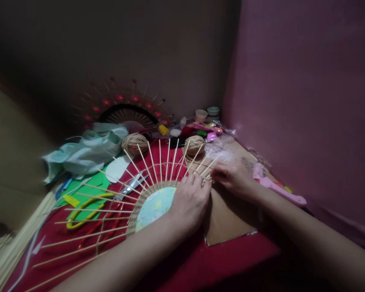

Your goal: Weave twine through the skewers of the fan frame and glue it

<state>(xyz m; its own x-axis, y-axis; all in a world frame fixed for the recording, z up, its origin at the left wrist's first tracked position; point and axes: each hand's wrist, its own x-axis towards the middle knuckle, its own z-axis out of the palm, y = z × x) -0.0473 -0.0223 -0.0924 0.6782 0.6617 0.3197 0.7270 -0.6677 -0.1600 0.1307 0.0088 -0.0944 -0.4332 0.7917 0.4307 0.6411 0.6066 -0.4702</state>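
Note:
A half-round fan of thin wooden sticks (160, 160) spreads over the red cloth, with a band of woven twine (134, 209) around its pale blue patterned centre (154, 205). My left hand (190, 198) lies over the right side of this centre, fingers curled onto the woven band and the stick bases. Close beside it, my right hand (231, 176) is closed in a pinch among the rightmost sticks; whatever its fingertips hold is hidden. A loose strand of twine crosses the sticks farther out. Two balls of twine (135, 144) sit just beyond the stick tips.
Yellow-handled scissors (91, 209) lie beneath the left sticks, near green sheets (86, 190) and a crumpled pale cloth (88, 150). Brown cardboard (228, 221) is under my hands. At right lies a pink tool (280, 190). A flower-decorated stick fan (120, 98) leans against the back wall.

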